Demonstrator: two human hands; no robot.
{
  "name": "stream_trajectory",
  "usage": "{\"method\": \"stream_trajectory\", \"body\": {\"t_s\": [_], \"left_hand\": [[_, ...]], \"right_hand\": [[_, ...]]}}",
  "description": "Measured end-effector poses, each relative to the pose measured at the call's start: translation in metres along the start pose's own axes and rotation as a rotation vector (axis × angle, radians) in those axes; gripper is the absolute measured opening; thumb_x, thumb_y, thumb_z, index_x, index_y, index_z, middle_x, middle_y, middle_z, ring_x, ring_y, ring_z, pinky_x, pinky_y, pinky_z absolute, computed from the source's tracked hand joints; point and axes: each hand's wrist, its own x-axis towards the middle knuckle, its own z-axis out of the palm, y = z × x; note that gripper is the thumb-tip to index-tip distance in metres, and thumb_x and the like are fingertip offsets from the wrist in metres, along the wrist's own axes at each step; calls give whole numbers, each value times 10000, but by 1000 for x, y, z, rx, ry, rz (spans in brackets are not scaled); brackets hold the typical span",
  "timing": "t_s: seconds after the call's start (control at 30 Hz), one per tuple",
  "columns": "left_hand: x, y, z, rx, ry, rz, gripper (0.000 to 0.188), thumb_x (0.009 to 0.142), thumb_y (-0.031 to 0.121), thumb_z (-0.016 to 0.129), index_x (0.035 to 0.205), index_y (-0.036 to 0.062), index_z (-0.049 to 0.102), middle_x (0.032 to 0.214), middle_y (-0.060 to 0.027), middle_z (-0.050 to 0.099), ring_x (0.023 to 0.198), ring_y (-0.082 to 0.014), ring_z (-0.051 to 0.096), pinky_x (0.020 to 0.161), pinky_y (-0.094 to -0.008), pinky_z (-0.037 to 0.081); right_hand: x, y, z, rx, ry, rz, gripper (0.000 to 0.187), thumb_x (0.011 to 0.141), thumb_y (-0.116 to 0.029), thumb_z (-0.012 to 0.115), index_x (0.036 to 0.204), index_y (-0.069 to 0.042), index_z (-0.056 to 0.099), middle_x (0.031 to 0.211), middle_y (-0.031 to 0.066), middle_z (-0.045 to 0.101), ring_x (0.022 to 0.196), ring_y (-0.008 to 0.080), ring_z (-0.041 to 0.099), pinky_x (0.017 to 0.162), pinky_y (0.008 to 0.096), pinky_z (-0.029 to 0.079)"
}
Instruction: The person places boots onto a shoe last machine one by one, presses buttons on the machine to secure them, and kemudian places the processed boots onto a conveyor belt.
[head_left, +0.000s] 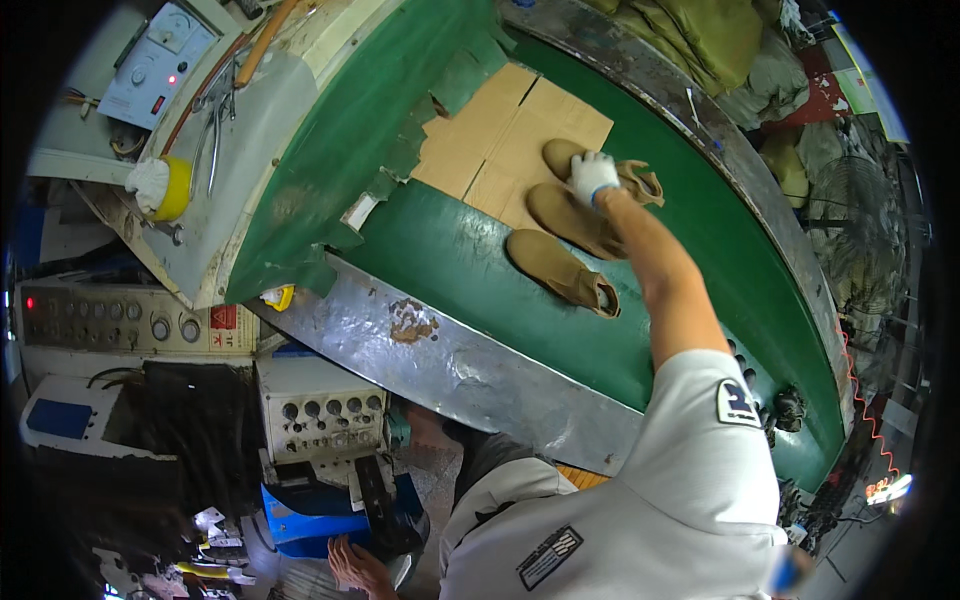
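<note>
Three olive-brown shoe uppers lie in a row on a green-lined trough: a near one [552, 264], a middle one [570, 218], and a far one [560, 156]. In a white glove with a blue cuff, my right hand [593, 174] grips the far upper across its middle. The far two uppers partly overlap a flat piece of cardboard [488, 140]. My left hand [360, 566] appears at the lower left, ungloved, its fingers stretched out beside a blue and black machine part [335, 515]; it holds nothing that I can see.
A metal ledge [470, 365] edges the trough's near side. At left stand a knobbed control panel [130, 318] and a smaller control box [325, 408]. Pliers [212, 135] and a yellow-rimmed roll [172, 188] rest on the bench at upper left. A fan [850, 225] stands far right.
</note>
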Motion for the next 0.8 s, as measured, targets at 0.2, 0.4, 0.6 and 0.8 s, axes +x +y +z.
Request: {"method": "stream_trajectory", "body": {"t_s": [0.2,0.4,0.6,0.8], "left_hand": [[11,9,-12,-75,-6,14,266,944,130,502,1058,-26,685,1148,-192,684,1194,-407,590,1062,-534,419],[9,13,-19,-84,9,-13,261,943,125,500,1051,-16,691,1128,-185,689,1183,-397,600,1060,-527,424],[10,13,-19,-112,12,-59,244,937,108,515,1053,-15,692,1118,-174,695,1189,-391,604,1076,-532,423],[9,17,-23,-202,104,-65,225,870,53,569,1045,-37,677,1135,-192,683,1192,-393,603,1093,-548,410]], "right_hand": [[31,-63,-48,388,109,116,426,911,-390,642,1182,-67,706,1235,225,676,1092,366,681,913,459,558],[16,-326,-69,1265,-422,15,685,702,-593,799,972,35,753,931,216,760,870,325,751,804,410,582],[69,-442,-106,1369,-143,604,444,837,-361,695,1065,20,684,1112,213,708,986,330,712,832,410,557],[6,-410,-98,2157,-202,396,170,797,-151,769,907,-42,700,901,95,729,807,228,703,650,358,540]]}}
